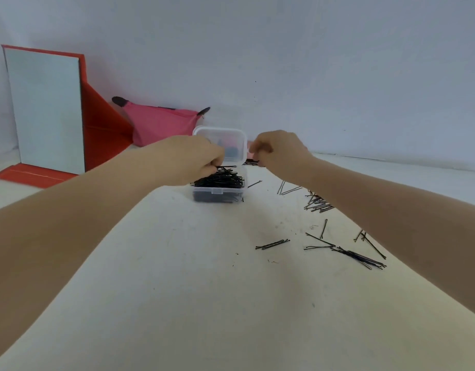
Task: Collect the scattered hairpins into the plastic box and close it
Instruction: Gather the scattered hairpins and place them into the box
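- Far left: mirror (45, 108) in a red folding stand (102, 124), upright against the pale wall (311, 62); red base flap lies flat on the table.
- Pink pouch (158, 124) w/ dark corner tabs, slumped just right of the stand, behind the box.
- Left hand (193, 156): fingers curled, pinching a black hairpin (227, 166) at the box's left rim, right above the pile. Pin sticks out to the right over the box.
- Plastic box (217, 194): small, clear, squarish, w/ front latch tab. Lid (220, 141) hinged at back, standing open and upright. Inside: packed w/ black hairpins (223, 180), heaped above the rim, some ends poking over the edge.
- Right hand (279, 151): fingers curled, just right of the lid; dark pins show under the fingertips, but can't tell if it's gripping them or only touching.
- One loose pin lies just beside the box's right side.
- Scattered hairpins (359, 257): thin, black, wavy-legged bobby type. A tangle near the right forearm, then singles and a crossed cluster nearer the camera, all right of centre, well apart from the box.
- Surface: white table (191, 277), matte, a few smudges and specks. Left half has only the box; wall meets the table at back.
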`<state>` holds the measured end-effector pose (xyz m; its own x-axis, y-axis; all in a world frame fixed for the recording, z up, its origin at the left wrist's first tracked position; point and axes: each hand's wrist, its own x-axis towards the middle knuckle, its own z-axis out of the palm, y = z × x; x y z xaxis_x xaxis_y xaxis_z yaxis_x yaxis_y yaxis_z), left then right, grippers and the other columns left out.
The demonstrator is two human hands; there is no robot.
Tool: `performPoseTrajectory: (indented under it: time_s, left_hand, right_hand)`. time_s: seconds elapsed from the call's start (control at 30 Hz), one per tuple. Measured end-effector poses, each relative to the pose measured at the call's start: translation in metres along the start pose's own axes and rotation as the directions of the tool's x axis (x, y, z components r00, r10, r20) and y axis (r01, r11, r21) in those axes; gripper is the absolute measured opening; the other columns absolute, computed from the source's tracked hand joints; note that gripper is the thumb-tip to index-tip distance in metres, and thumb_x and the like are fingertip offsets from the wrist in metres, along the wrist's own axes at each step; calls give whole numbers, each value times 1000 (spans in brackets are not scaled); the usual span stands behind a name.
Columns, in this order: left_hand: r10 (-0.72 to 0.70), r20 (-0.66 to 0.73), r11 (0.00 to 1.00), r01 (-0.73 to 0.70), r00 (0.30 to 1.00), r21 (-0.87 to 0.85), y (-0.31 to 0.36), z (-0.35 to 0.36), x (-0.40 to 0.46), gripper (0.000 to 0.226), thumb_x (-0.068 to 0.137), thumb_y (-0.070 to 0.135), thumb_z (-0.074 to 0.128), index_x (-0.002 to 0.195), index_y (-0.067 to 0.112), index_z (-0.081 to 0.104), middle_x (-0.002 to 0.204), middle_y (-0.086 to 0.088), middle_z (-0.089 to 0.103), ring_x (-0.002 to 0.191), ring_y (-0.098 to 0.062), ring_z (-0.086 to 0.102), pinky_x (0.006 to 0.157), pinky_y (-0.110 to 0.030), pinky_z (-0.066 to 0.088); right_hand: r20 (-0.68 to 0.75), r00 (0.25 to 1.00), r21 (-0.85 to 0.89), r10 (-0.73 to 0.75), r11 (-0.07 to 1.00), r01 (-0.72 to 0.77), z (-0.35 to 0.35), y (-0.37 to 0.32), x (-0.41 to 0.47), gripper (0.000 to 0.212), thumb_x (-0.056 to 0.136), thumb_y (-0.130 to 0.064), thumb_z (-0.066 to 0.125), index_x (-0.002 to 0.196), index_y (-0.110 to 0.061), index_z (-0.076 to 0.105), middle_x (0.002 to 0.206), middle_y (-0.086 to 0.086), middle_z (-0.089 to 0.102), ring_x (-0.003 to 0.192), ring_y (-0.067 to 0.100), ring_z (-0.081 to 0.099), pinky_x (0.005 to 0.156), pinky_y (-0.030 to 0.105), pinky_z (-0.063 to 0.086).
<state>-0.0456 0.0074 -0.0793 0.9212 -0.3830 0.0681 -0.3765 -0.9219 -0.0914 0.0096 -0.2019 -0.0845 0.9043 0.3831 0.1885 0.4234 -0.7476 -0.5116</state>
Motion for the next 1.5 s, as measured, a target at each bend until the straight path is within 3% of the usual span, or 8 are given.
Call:
performPoseTrajectory:
  time_s: [0.13,0.3,0.53,0.67,0.77,1.03,1.27,1.5]
  left_hand:
    - [29,-22,997,-30,999,-68,10,12,19,2,90,28,55,89,30,56,86,10,52,83,-18,56,69,-34,48]
    - [-20,-95,987,4,995,-163,6,29,16,8,87,32,60,95,32,62,92,12,55,89,-11,54,69,-32,48]
    - [-343,-295,851,162,892,-499,-11,53,-13,6,86,21,62,92,23,64,89,5,58,79,-11,57,71,-28,44]
    - [-480,-255,773,266,840,-576,-9,73,-21,10,87,14,59,91,22,61,92,0,53,72,-7,49,68,-25,36]
    - [-499,-256,754,270,828,-599,-3,77,-22,10,90,14,56,94,22,60,95,1,49,71,-7,48,69,-25,39]
    - [-531,-140,683,325,836,-654,-2,66,-15,18,92,14,45,95,25,58,99,-4,47,79,-24,54,62,-25,41]
    - [-536,-30,666,400,844,-630,10,57,-16,21,90,18,49,107,27,55,110,-4,40,69,-22,52,60,-27,45]
    - [-559,-64,679,412,827,-607,6,61,-13,23,90,13,51,108,24,61,108,-10,45,76,-23,56,54,-21,37]
  right_hand:
    - [16,991,193,130,972,-131,8,13,-5,33,90,-5,41,99,-18,69,93,-1,72,80,15,68,81,36,59]
    - [57,983,325,173,928,-182,22,14,-13,27,90,-10,42,96,-25,63,93,-3,70,93,24,68,86,44,57]
    - [34,998,293,46,954,-54,39,6,-24,31,96,-17,46,120,-21,65,120,-8,65,109,10,58,84,13,42]
    - [49,990,85,-131,988,127,41,0,-30,35,99,-22,43,129,-17,61,134,-4,59,128,13,46,101,19,31]
    - [124,971,5,-205,979,206,46,-5,-32,29,99,-17,40,110,-2,63,107,12,66,111,27,51,95,36,40]
    - [164,971,23,-175,985,173,46,-10,-31,33,102,-23,38,129,-14,55,128,7,57,125,21,40,100,33,34]
    - [173,967,7,-187,982,189,54,-10,-23,26,99,-25,38,110,-21,62,93,5,55,106,18,43,94,40,40]
    - [177,961,-46,-211,974,222,51,-8,-27,27,99,-23,38,106,-18,63,93,6,58,105,21,45,94,42,41]
